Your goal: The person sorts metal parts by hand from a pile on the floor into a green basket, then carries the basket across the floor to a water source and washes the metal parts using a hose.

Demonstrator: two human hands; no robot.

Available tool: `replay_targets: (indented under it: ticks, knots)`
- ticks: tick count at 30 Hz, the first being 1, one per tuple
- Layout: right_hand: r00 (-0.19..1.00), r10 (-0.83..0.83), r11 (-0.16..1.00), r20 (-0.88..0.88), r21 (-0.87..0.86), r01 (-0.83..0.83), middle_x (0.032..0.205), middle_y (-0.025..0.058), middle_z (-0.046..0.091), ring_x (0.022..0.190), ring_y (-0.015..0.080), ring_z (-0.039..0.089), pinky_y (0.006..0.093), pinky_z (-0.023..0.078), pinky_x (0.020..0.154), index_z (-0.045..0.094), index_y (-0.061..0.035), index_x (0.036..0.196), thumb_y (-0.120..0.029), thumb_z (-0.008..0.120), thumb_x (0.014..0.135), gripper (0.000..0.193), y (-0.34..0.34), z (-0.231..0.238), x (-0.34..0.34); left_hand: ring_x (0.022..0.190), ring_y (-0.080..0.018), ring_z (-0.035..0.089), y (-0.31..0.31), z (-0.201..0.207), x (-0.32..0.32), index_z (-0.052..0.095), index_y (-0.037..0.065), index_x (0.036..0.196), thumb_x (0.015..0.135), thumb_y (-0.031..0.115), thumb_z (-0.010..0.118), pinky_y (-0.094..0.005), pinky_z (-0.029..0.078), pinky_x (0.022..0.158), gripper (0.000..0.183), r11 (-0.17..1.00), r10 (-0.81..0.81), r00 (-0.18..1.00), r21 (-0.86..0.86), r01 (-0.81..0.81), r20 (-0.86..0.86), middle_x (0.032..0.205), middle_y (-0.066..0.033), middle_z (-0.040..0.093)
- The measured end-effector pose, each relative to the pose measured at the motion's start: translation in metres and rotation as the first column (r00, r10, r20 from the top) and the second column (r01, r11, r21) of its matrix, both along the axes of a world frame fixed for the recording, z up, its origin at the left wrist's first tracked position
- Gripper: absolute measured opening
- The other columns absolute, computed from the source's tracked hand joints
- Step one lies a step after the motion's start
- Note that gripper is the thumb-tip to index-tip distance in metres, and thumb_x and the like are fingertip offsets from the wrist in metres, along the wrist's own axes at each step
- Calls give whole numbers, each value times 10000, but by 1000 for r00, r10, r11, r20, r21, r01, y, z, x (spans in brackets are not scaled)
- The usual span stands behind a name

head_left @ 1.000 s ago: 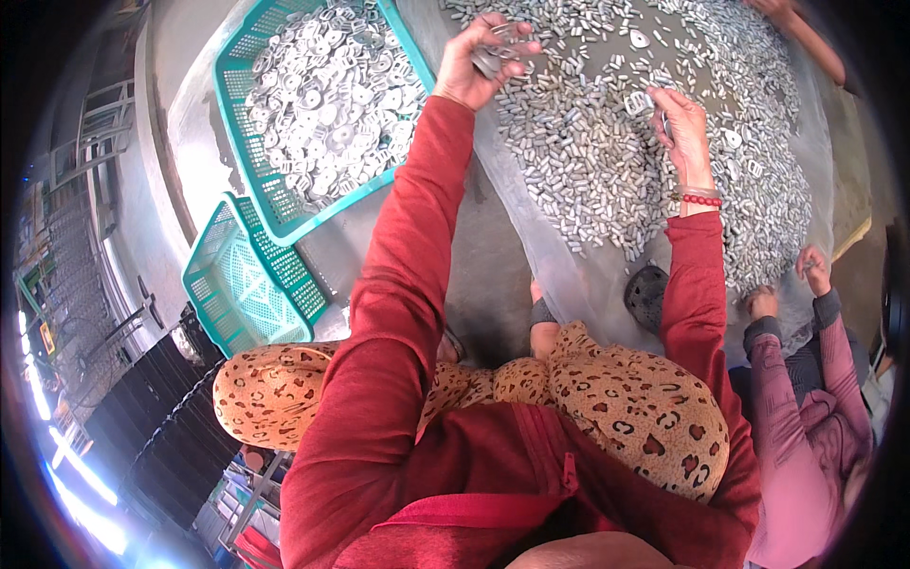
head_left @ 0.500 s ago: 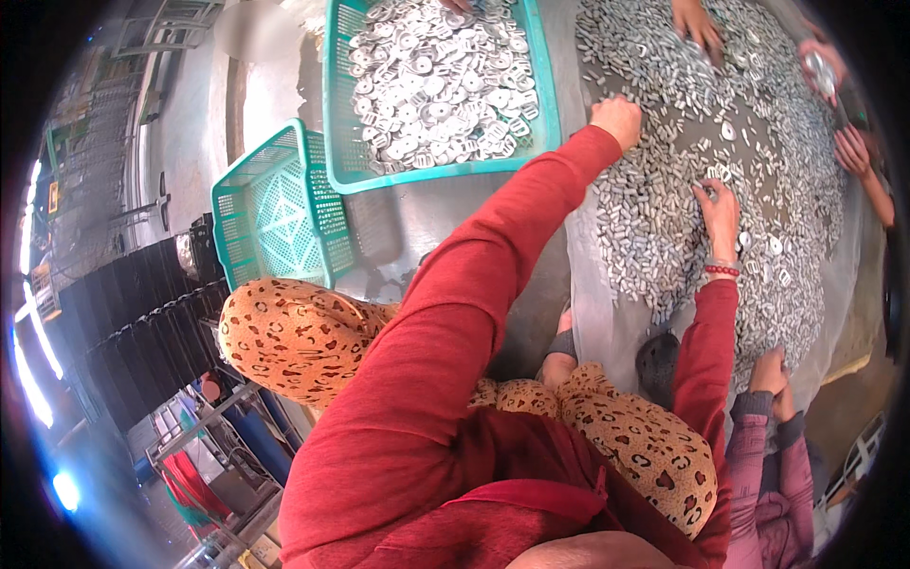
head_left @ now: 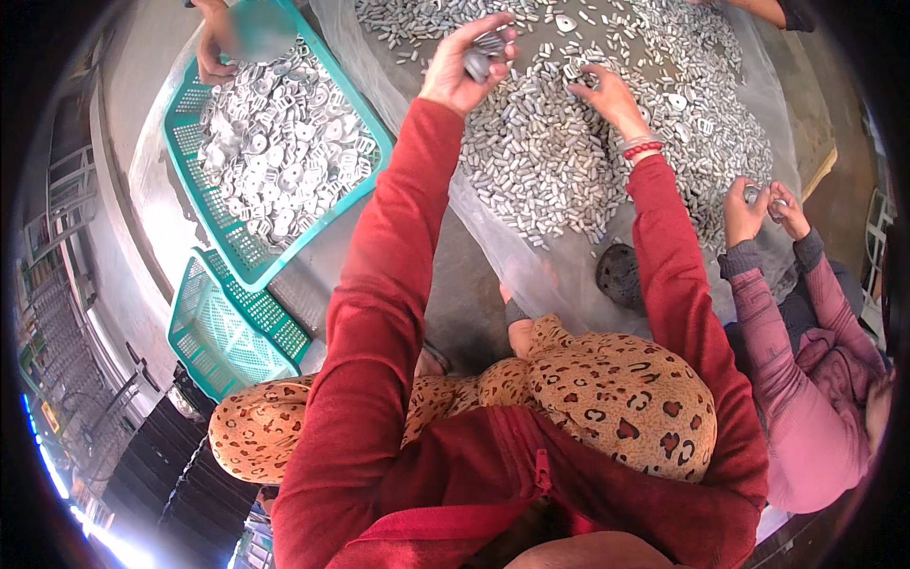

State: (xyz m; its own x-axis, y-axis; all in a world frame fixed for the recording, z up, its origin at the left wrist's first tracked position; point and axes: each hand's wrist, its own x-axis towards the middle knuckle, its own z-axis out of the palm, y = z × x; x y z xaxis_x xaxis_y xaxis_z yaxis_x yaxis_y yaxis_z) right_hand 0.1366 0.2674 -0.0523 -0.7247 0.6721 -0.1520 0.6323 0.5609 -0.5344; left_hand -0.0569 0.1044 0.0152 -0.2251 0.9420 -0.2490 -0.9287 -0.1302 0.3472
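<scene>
My left hand [head_left: 457, 71], palm turned up, curls its fingers round a few shiny grey metal pieces [head_left: 477, 65] above the far left part of the heap. To its right, my right hand [head_left: 614, 102], with a red bead bracelet at the wrist, reaches down to the heap. Its thumb and forefinger come together by a slotted metal piece [head_left: 571, 71]; what they grip, if anything, is too small to tell. Under both hands spreads a heap of small grey metal cylinders [head_left: 540, 156], with some pale discs [head_left: 566, 24] and slotted pieces among them.
A green basket [head_left: 379, 156] of discs and slotted pieces stands at the left, another person's hand [head_left: 214, 47] at its far rim. A second green basket [head_left: 213, 327] adjoins it. On the right, a co-worker's hands [head_left: 758, 213] hold shiny pieces. Clear sheeting [head_left: 493, 251] edges the heap.
The view has swung, so baskets and heap sit further left. My left hand has turned from a fist, back up, to palm up with metal pieces showing. My right hand remains over the heap.
</scene>
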Motion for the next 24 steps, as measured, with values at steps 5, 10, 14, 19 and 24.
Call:
replay_targets:
  ticks: [5, 10, 14, 19, 24]
  knots:
    - [995, 5, 998, 100, -57, 1, 965, 193, 604, 958, 331, 556, 390, 428, 811, 583, -78, 1051, -318, 620, 750, 386, -26, 9, -21, 772, -199, 580, 33, -24, 2, 633, 85, 963, 701, 366, 669, -281, 463, 611, 386, 884, -453, 271, -467, 12, -849, 905, -85, 615]
    - [957, 288, 949, 23, -141, -282, 823, 173, 621, 781, 333, 586, 362, 446, 706, 650, -48, 886, -289, 583, 761, 280, -31, 25, -7, 913, -277, 587, 22, -70, -1, 669, 256, 924, 634, 443, 688, -362, 446, 836, 345, 801, -556, -476, -593, -87, -681, 943, -126, 629]
    - [973, 228, 917, -28, -329, -224, 547, 64, 497, 547, 134, 481, 287, 371, 466, 624, 12, 777, -264, 594, 791, 278, -44, 52, 26, 854, -271, 602, -4, -75, -44, 663, 246, 936, 658, 419, 674, -372, 460, 789, 328, 793, -598, -527, -542, -278, -604, 886, -123, 636]
    - [818, -491, 501, -300, -865, -16, 575, 26, 433, 514, 102, 423, 186, 246, 343, 565, -8, 772, -263, 557, 808, 257, -45, 84, 86, 801, -286, 610, 47, -49, -9, 655, 232, 950, 690, 459, 646, -382, 482, 703, 346, 893, -443, -509, -311, -325, -738, 819, -125, 636]
    - [496, -602, 263, -626, -741, -618, 680, 66, 391, 575, 121, 391, 155, 262, 339, 432, -39, 666, -300, 557, 803, 321, -41, 89, 79, 823, -313, 608, 82, -74, 36, 634, 157, 967, 707, 451, 636, -414, 481, 728, 392, 863, -504, -625, -389, -323, -597, 875, -156, 626]
